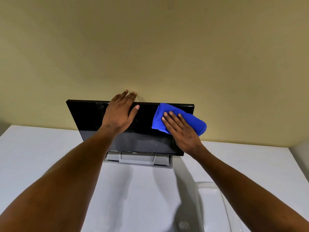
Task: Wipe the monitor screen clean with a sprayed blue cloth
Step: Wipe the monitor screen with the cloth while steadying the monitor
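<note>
Blue cloth (196, 122) is pressed flat to the upper right corner of the monitor screen (93, 118) under the spread right hand (182, 129), the top edge being steadied by the spread left hand (119, 114), so unwiped glass is judged to lie leftward and below.

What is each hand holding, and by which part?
Nothing is truly gripped. The right hand presses the blue cloth flat against the monitor screen's upper right; the left hand rests over its top edge.
</note>
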`<act>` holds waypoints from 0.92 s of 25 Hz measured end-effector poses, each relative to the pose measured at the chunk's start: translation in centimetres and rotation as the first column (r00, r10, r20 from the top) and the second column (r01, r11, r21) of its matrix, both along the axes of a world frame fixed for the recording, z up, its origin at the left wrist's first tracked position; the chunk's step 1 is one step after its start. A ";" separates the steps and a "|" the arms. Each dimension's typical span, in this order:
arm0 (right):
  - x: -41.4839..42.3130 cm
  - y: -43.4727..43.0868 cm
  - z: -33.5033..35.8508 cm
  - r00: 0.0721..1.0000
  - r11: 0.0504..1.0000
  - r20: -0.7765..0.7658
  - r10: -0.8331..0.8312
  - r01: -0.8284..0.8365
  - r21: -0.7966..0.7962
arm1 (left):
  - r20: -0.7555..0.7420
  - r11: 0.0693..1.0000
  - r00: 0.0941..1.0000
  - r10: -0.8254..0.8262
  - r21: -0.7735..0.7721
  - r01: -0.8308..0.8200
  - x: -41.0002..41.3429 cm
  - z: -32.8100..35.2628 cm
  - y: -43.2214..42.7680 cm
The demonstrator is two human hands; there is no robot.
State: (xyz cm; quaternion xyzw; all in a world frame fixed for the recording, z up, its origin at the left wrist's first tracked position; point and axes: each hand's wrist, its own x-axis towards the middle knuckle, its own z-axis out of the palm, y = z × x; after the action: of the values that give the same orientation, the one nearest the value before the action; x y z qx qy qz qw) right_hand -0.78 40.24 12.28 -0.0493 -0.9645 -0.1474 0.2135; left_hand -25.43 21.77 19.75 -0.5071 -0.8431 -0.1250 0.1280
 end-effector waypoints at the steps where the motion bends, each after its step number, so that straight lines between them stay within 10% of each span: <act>1: 0.0 -0.2 -0.7 0.999 0.999 0.026 0.041 -0.041 -0.003 | -0.003 1.000 1.000 0.001 0.008 -0.001 0.0 0.0 0.0; 23: 3.6 1.4 -3.7 0.826 0.865 0.448 0.343 -0.463 0.191 | -0.013 1.000 1.000 0.000 -0.026 -0.001 -0.1 0.0 0.0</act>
State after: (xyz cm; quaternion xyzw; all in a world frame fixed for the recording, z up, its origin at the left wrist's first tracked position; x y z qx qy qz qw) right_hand 2.82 41.68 8.58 0.2210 -0.9428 -0.2457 0.0436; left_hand -25.58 21.80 19.71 -0.5092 -0.8440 -0.1106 0.1267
